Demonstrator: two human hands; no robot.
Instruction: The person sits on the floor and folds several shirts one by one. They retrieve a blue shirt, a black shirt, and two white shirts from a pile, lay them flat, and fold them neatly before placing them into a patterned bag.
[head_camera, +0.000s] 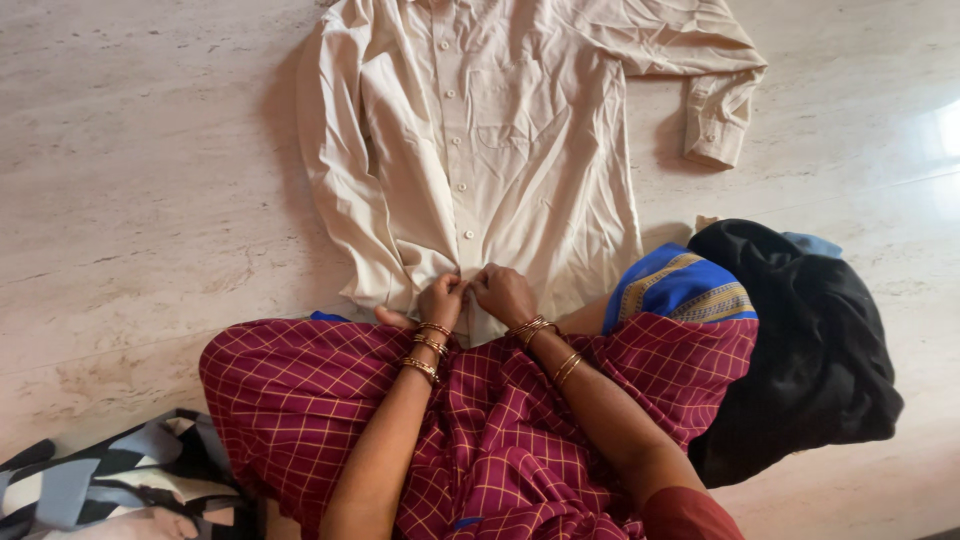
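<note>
The left hand (441, 298) and the right hand (503, 292) are brought together, fingers pinched narrow on the bottom of the button placket of a cream shirt (500, 150); the cloth is gathered between the fingertips of both, apparently so that the lowest button can be worked, though the button itself is hidden by the fingers. Bangles (425, 350) are worn on both wrists. Beyond the hands, the shirt is spread front-up and flat on the pale stone floor (130, 180), its far sleeve folded back across the top, which keeps the placket straight and reachable. Below the wrists, a maroon checked garment (500, 440) covers the lap. To the right of the right hand lies a black cloth heap (810, 350) with blue-and-gold fabric (675, 285); near the left elbow, a striped bundle (110, 480).
</note>
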